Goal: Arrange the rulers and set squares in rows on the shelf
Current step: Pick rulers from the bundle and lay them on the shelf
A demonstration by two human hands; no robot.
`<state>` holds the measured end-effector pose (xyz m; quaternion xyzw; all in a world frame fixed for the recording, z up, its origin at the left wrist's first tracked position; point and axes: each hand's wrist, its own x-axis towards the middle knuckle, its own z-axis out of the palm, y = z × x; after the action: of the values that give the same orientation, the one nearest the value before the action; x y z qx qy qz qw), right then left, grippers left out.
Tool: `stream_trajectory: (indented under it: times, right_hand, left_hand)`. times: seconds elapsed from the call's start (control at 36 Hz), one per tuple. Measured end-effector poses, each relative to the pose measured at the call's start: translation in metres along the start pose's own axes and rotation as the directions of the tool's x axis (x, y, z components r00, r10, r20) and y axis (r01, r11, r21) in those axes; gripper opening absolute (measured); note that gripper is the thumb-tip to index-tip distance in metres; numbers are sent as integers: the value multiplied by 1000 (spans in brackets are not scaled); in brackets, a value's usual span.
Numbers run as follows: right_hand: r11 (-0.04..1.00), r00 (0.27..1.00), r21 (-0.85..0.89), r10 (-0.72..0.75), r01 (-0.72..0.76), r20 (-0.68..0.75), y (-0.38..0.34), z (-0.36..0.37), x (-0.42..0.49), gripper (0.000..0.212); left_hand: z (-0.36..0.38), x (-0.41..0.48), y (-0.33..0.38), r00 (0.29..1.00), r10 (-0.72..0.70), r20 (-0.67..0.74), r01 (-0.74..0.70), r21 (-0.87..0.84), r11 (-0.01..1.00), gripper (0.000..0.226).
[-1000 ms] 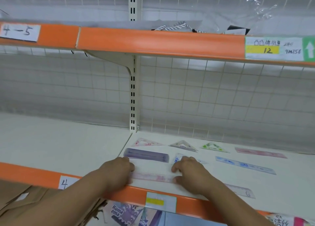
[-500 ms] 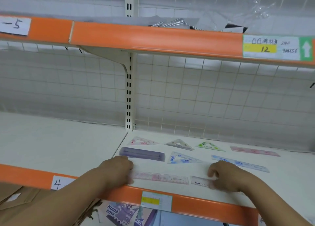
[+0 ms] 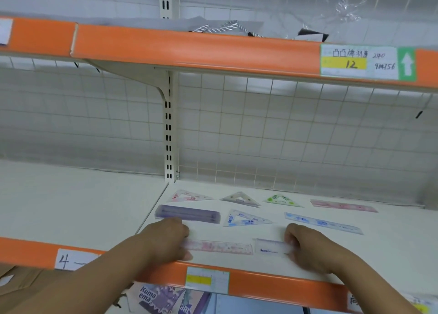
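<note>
Orange-edged shelf (image 3: 391, 254), right bay; our left hand (image 3: 166, 240) at 7 o'clock curls over the left end of the front pink ruler (image 3: 220, 247), thumb at its near edge, pinching it; our right hand (image 3: 308, 249) at 5 o'clock pinches the right end of the short clear ruler (image 3: 270, 247); both rulers lie flat, end to end with a small gap, just behind the orange strip (image 3: 272, 280); middle row toward 12 o'clock: purple ruler case (image 3: 187, 214), blue set square (image 3: 244, 219), blue ruler (image 3: 322, 223); back row: pink set square (image 3: 187, 196), clear set square (image 3: 240, 198), green set square (image 3: 282, 200), long pink ruler (image 3: 343, 205) at 2 o'clock; all flat, none touching.
</note>
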<state>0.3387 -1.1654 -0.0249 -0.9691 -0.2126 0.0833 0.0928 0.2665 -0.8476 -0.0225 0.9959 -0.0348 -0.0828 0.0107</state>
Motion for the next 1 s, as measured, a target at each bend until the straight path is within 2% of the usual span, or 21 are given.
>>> stream_trajectory:
  times: [0.08,0.19,0.44,0.64,0.75,0.86,1.0]
  right_hand:
    - [998,999,27,-51,51,-1,1,5,2,18]
    - [994,996,72,-84,82,26,1,5,5,19]
    - [989,993,109,-107,101,46,1,1,13,24]
    - [987,989,86,-138,133,56,2,-2,15,25]
    - [988,988,5,-152,152,17,4,-5,15,21]
    - [987,986,-14,-161,160,-44,4,-8,17,28]
    - [979,980,107,-160,173,-119,-2,-8,28,20]
  left_hand:
    - [-1,-1,0,1000,1,4,-1,-2,1000,30]
    - [-1,-2,0,1000,1,12,-1,-5,1000,27]
    - [-2,-2,1,1000,-8,13,8,2,1000,42]
    - [-3,-1,1,999,-17,29,17,4,1000,38]
    - [-3,1,2,999,-13,37,13,-3,1000,41]
    - [-5,2,3,999,-12,43,12,-5,1000,45]
    - [-7,2,3,999,-13,45,13,0,1000,45]
